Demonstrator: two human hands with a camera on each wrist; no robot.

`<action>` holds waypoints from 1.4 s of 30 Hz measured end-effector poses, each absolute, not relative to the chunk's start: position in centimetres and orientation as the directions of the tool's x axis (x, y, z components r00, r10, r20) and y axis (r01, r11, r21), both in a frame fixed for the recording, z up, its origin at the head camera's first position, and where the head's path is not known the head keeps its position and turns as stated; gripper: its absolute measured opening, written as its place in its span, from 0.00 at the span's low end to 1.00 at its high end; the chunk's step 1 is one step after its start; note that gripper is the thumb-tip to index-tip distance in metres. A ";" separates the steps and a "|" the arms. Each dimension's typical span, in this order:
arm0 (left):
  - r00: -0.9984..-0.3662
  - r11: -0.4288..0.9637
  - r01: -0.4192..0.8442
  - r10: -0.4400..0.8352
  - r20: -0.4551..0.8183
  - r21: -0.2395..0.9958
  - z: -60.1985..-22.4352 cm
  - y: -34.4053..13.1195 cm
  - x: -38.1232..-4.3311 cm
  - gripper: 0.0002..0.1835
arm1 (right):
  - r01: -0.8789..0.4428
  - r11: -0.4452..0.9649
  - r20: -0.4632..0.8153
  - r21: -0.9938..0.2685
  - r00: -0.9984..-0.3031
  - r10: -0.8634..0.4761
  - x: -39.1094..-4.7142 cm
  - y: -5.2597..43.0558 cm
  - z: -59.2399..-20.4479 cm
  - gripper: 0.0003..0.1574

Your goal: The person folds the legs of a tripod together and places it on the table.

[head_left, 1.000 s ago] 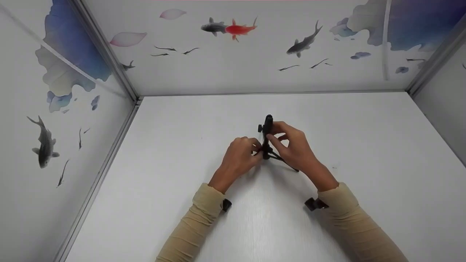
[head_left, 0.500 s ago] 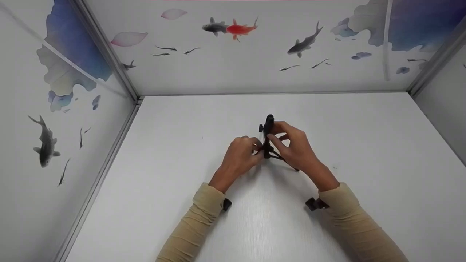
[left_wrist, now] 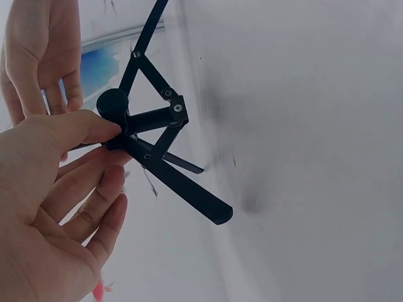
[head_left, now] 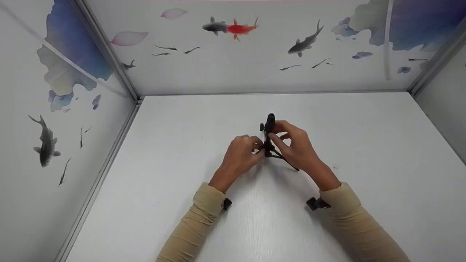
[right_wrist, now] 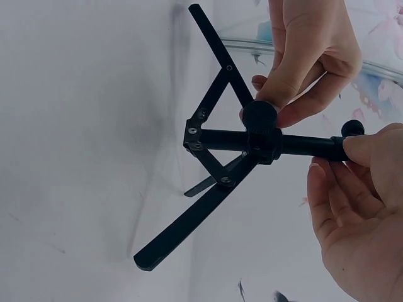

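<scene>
A small black tripod [head_left: 270,125] is held over the white table between both hands. Its legs are spread apart, and hinged braces [right_wrist: 211,94] join them to the centre tube. My left hand [head_left: 240,154] pinches the collar beside a round knob [right_wrist: 259,117] where the legs meet. Higher up, my right hand [head_left: 296,143] grips the column with thumb and fingertips, close to a smaller knob [right_wrist: 353,128]. One leg [left_wrist: 195,192] points down to the right in the left wrist view. The right hand's fingers hide part of the column's top end.
Under the hands lies a white tabletop [head_left: 174,123]. A white back wall [head_left: 233,72] printed with fish closes the far side, and a similar left wall [head_left: 22,145] rises along a metal edge. Black wrist cameras [head_left: 316,203] sit at the tan cuffs.
Almost everything is still. The tripod has shifted up very slightly in the head view, and both hands keep the same hold on it.
</scene>
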State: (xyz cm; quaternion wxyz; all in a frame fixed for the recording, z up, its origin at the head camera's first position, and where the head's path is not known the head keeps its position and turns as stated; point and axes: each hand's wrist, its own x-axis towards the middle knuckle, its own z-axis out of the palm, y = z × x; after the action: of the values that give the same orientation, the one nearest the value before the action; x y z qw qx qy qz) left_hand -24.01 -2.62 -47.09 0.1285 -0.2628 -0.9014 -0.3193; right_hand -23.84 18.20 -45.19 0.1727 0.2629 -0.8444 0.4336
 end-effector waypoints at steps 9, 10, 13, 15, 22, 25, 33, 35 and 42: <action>-0.821 0.658 0.565 0.392 0.415 0.497 -47.1 -2.6 -24.1 0.05 | -0.591 0.487 0.515 -0.642 -0.804 -0.297 -23.8 18.2 -45.1 0.18; -0.820 0.657 0.566 0.392 0.416 0.497 -47.1 -2.6 -24.1 0.06 | -0.593 0.487 0.516 -0.642 -0.803 -0.298 -23.9 18.2 -45.1 0.18; -0.820 0.654 0.567 0.387 0.422 0.501 -47.1 -2.6 -24.1 0.05 | -0.598 0.481 0.521 -0.641 -0.799 -0.299 -23.9 18.2 -45.2 0.18; -0.820 0.651 0.566 0.380 0.427 0.506 -47.1 -2.7 -24.1 0.05 | -0.601 0.476 0.523 -0.642 -0.797 -0.301 -23.9 18.2 -45.2 0.18; -0.822 0.645 0.563 0.370 0.433 0.516 -46.7 -2.6 -24.0 0.06 | -0.598 0.483 0.524 -0.639 -0.799 -0.295 -23.9 18.2 -45.3 0.18; -0.819 0.647 0.567 0.373 0.436 0.511 -46.7 -2.6 -24.0 0.07 | -0.598 0.482 0.526 -0.640 -0.798 -0.293 -23.9 18.2 -45.3 0.19; -0.817 0.630 0.570 0.364 0.447 0.527 -46.5 -2.7 -23.8 0.06 | -0.611 0.465 0.537 -0.641 -0.790 -0.296 -23.8 18.2 -45.3 0.18; -0.817 0.624 0.570 0.362 0.449 0.534 -46.4 -2.7 -23.8 0.06 | -0.611 0.467 0.538 -0.640 -0.790 -0.296 -23.8 18.2 -45.2 0.18; -0.820 0.618 0.565 0.350 0.453 0.546 -46.2 -2.7 -23.8 0.06 | -0.615 0.464 0.541 -0.638 -0.786 -0.297 -23.8 18.1 -45.2 0.18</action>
State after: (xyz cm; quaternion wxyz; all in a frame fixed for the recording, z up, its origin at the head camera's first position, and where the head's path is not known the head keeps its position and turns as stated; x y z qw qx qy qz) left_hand -23.77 -2.73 -46.22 0.1528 -0.2582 -0.8863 -0.3528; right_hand -23.83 18.14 -45.20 0.1801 0.2727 -0.8362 0.4403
